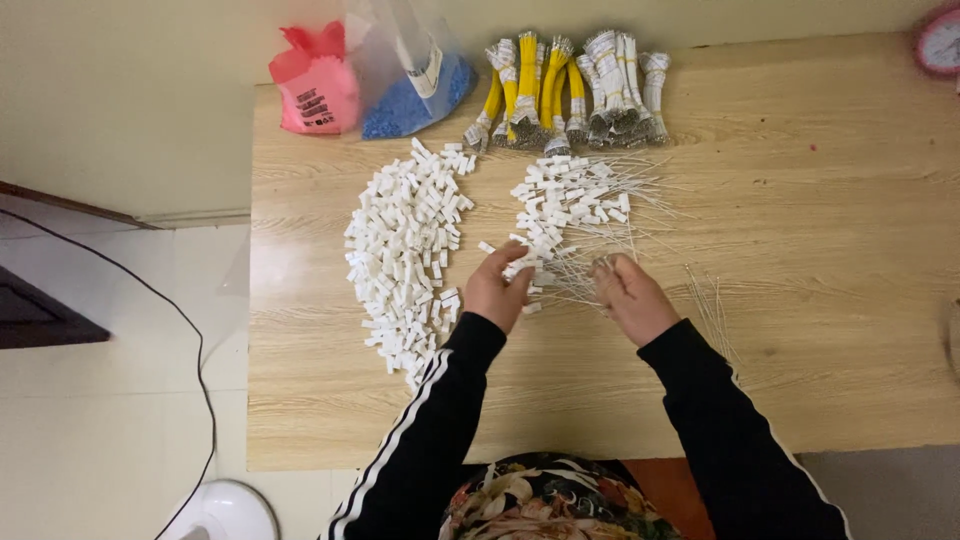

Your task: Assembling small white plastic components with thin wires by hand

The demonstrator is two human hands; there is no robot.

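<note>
On the wooden table (pixel 820 250) lies a long pile of small white plastic connectors (pixel 405 250). To its right is a second heap of white connectors with thin wires attached (pixel 570 205). My left hand (pixel 497 288) pinches a white connector at the lower edge of that heap. My right hand (pixel 630 295) is closed around thin wires just right of it. Both arms wear black sleeves with white stripes.
Bundles of yellow and white wires (pixel 565 90) lie at the table's far edge. A pink bag (pixel 315 85) and a clear bag of blue pieces (pixel 415 90) stand at the back left. Loose thin wires (pixel 710 305) lie to the right. A pink clock (pixel 940 42) sits at the corner.
</note>
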